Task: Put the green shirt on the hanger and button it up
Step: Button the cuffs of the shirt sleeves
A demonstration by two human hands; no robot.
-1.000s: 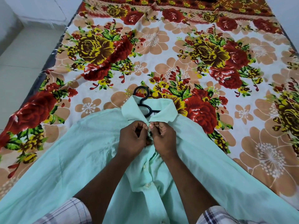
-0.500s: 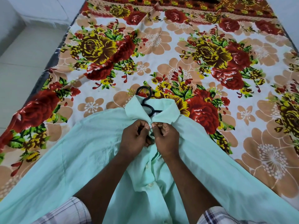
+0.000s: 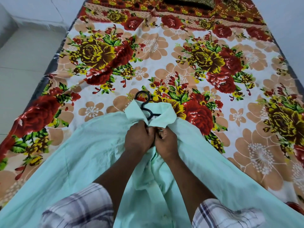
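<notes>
Pinching the green shirt (image 3: 92,153) at its front opening, just under the collar (image 3: 164,114), with the left hand (image 3: 138,140) and the right hand (image 3: 167,142) side by side, fingers of both curled tight on the cloth. Spread flat over the near edge of the flowery bed (image 3: 164,46), collar toward the far edge. Inside the collar, a black hanger (image 3: 144,102), hook poking out onto the sheet. At the far edge, a dark pillow (image 3: 187,2).

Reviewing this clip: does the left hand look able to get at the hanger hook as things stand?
Likely yes. The hanger hook lies uncovered on the bedsheet just beyond the collar, ahead of the left hand, though that hand now pinches the shirt front.
</notes>
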